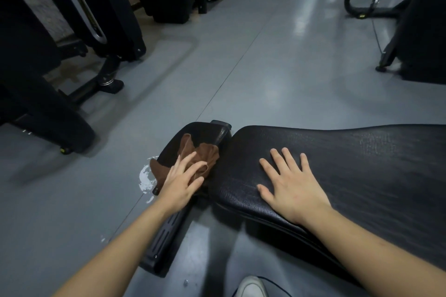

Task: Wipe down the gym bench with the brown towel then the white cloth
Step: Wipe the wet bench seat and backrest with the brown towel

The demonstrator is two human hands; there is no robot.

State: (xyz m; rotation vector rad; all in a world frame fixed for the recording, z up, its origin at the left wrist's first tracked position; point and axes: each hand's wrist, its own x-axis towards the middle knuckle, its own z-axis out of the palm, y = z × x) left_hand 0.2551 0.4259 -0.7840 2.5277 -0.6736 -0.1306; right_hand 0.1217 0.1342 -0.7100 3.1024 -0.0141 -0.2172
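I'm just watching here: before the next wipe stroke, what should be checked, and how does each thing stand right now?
1. Brown towel under the left hand: ok, fingers rest on it.
2. Towel on the bench: ok, it lies on the small seat pad, one corner hanging off the edge.
3. Bench steadied: ok, right hand lies flat on the long pad.
4. Long pad wiped yet: cannot tell.
5. White cloth ready: cannot tell, none in view.
6. Floor by the bench: not ok, white patch beside the seat.
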